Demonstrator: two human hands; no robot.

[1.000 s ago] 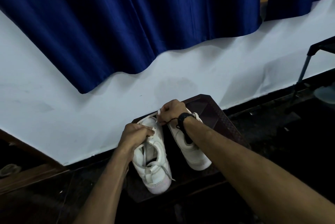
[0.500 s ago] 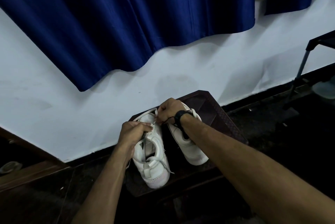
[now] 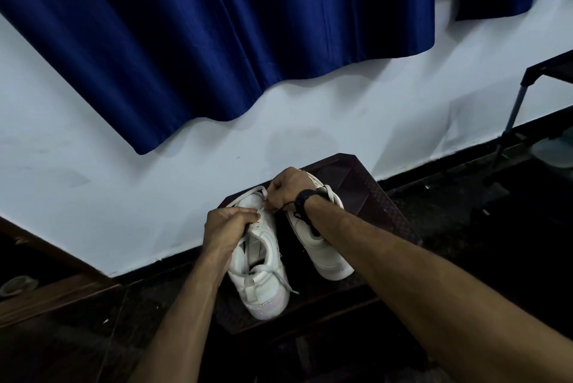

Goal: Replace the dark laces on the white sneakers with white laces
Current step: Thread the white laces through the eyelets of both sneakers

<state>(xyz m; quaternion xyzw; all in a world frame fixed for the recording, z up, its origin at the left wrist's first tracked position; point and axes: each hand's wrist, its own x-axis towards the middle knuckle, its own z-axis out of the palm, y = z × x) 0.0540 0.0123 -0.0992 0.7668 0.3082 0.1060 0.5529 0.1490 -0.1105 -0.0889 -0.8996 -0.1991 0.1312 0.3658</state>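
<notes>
Two white sneakers stand side by side on a dark brown stool [image 3: 372, 196], heels toward me. My left hand [image 3: 228, 223] grips the tongue area of the left sneaker [image 3: 263, 283] and pinches a white lace [image 3: 262, 193] there. My right hand [image 3: 290, 185] pinches the same white lace just above the shoe's front eyelets. A loose white lace end [image 3: 283, 282] trails over the left sneaker's heel. The right sneaker [image 3: 322, 254] lies partly under my right forearm; a dark lace [image 3: 302, 216] hangs by my wrist over it.
The stool stands against a white wall [image 3: 341, 122] under a dark blue curtain [image 3: 217, 26]. A dark metal-legged stand [image 3: 514, 109] is at the right. The floor [image 3: 465, 206] around is dark, with a wooden ledge [image 3: 46, 292] at the left.
Both hands have stayed at the front of the left sneaker, working the white lace with small finger movements. The view has shifted slightly.
</notes>
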